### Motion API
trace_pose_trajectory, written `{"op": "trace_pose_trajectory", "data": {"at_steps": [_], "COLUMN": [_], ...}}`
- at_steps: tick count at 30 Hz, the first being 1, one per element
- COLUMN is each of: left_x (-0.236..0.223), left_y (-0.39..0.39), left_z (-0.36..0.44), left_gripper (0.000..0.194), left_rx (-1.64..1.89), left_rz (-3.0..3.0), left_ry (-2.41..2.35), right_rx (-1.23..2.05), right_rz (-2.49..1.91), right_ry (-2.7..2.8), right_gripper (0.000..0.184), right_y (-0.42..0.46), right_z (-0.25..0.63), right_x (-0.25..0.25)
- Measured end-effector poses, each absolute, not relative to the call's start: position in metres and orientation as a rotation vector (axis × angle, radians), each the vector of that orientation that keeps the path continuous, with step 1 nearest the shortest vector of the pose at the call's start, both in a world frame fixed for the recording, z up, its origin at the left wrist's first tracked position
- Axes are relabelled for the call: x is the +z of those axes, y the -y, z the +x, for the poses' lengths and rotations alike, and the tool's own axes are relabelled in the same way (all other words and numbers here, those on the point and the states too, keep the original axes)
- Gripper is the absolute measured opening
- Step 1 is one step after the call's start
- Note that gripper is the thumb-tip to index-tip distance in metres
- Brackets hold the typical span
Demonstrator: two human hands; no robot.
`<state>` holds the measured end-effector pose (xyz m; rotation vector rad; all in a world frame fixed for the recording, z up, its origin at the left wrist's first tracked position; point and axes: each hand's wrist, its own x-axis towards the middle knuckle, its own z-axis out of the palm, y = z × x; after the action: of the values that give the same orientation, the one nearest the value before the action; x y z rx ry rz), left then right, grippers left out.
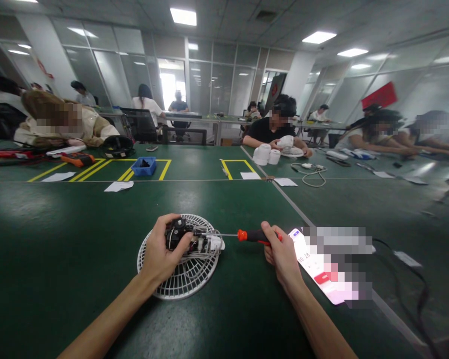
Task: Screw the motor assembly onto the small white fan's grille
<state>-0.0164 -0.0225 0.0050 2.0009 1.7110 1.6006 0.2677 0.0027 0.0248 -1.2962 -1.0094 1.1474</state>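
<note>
A round white fan grille (187,281) lies on the green table in front of me. On it sits a black fan motor assembly (177,230) with white parts and looped pale wires. My left hand (164,252) is wrapped round the motor from its left side, thumb across the front. In my right hand (280,249) is a screwdriver (252,236) with a red and black handle, held level. Its metal shaft points left, and the tip meets the motor assembly near my left thumb; the exact contact point is hidden.
A lit phone (316,269) lies right of my right hand, with a black cable (407,264) beyond it. Farther back are a blue bin (143,166), paper slips (118,186), white cups (262,154) and a coiled cable (314,175). Other people sit across the table.
</note>
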Motion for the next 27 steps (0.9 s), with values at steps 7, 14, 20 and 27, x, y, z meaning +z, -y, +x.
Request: {"op": "trace_pose_trajectory", "data": {"at_steps": [7,14,20,27], "left_x": [0.007,0.007,0.006,0.005], "left_y": [0.021,0.021,0.019,0.018], "left_z": [-0.016,-0.017,-0.02,-0.024], "left_gripper": [0.053,0.052,0.05,0.052], "left_rx": [1.607,1.63,1.644,1.626], "left_rz": [2.034,1.998,2.005,2.023], "left_ry": [-1.729,-1.724,-1.664,-1.654], "right_rx": [1.01,0.923,1.108,1.152], "right_rz": [-1.447,-1.635,-1.629,-1.189], "right_ry": [1.314,1.538,1.64,1.65], "right_gripper": [0.066,0.074,0.077,0.069], "right_y": [-0.005,-0.001,0.0,0.004], "right_z": [0.283,0.286,0.293,0.311], "right_x": [0.029,0.04,0.047,0.055]}}
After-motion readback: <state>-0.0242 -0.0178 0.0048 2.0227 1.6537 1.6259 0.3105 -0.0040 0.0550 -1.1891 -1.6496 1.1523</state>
